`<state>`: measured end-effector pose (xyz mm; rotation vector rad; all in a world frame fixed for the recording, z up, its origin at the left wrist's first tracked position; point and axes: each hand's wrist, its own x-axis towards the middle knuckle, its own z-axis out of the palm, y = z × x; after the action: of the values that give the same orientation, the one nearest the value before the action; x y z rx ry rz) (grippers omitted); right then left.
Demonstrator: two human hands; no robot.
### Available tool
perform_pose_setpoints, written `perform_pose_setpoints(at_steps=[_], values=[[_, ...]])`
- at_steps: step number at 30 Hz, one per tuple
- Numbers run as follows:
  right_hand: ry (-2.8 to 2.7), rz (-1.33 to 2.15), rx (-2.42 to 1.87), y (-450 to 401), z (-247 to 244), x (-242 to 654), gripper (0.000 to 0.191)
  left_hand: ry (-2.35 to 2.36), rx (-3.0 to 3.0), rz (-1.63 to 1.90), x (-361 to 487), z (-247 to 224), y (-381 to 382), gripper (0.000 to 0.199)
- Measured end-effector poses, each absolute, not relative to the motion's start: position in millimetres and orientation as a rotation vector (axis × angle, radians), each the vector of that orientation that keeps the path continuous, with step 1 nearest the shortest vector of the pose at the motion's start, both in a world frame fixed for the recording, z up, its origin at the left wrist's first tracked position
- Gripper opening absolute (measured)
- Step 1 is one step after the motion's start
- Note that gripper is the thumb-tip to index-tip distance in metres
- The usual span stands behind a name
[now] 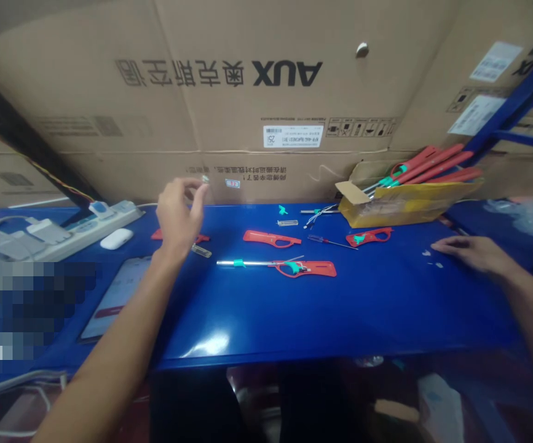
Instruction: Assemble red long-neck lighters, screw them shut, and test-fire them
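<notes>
My left hand (179, 215) is raised over the back left of the table, thumb and finger pinched on a small pale piece (205, 179) too small to identify. Below it lie a red lighter shell half (204, 238), partly hidden, and a clear fuel tank (201, 251). At the right, my right hand (476, 253) rests low with fingers stretched out, beside small white bits (432, 259); I see nothing in it. Between the hands lies an opened long-necked gas lighter (324, 269) with a metal tube and green trigger. Behind it are another red shell half (266, 238) and a screwdriver (328, 240).
A cardboard box (395, 206) of red lighters stands at the back right. Further loose parts include a clear tank (287, 223), a green trigger (283, 210) and a wired igniter (319, 213). On the left are a power strip (79, 231), white earbud case (117, 239) and phone (118, 295).
</notes>
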<state>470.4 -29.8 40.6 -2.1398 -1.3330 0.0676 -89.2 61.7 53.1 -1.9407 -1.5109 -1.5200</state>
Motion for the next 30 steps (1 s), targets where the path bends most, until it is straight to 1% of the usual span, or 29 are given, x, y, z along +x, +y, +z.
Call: perform_pose_setpoints(at_steps=[4, 5, 8, 10, 13, 17, 21, 23, 26, 30], values=[[-1.237, 0.307, -2.124, -35.5, 39.3, 456.2, 0.015, -1.415, -2.099, -1.48, -75.6, 48.4, 58.5, 0.016], [-1.25, 0.366, -2.088, -37.5, 39.1, 448.8, 0.021, -1.377, -2.161, -1.446, -70.9, 47.3, 56.9, 0.016], [-1.42, 0.587, -1.848, -40.2, 41.8, 417.1, 0.05, -1.239, -2.32, -1.366, -54.2, 44.4, 49.3, 0.016], [-1.566, 0.649, -1.655, -35.0, 46.6, 391.3, 0.056, -1.122, -2.427, -1.325, -40.8, 41.7, 41.3, 0.019], [-1.722, 0.603, -1.453, -13.0, 52.4, 353.5, 0.05, -0.935, -2.673, -1.187, -16.4, 35.1, 23.9, 0.026], [-1.759, 0.666, -1.312, 24.8, 43.3, 311.8, 0.047, -0.717, -3.046, -0.916, 16.6, 24.7, -3.6, 0.027], [-1.701, 0.767, -1.159, 36.1, 28.0, 284.6, 0.042, -0.573, -3.132, -0.758, 32.0, 20.9, -20.6, 0.03], [-1.709, 0.811, -1.112, 31.3, 28.3, 279.6, 0.038, -0.594, -3.178, -0.705, 32.3, 20.9, -23.4, 0.025], [-1.672, 0.797, -1.098, 23.0, 38.1, 282.1, 0.032, -0.733, -3.322, -0.578, 30.0, 19.0, -23.6, 0.01], [-1.498, 0.697, -1.088, 20.4, 48.1, 294.1, 0.033, -0.8, -3.417, -0.505, 29.4, 11.3, -21.9, 0.008]])
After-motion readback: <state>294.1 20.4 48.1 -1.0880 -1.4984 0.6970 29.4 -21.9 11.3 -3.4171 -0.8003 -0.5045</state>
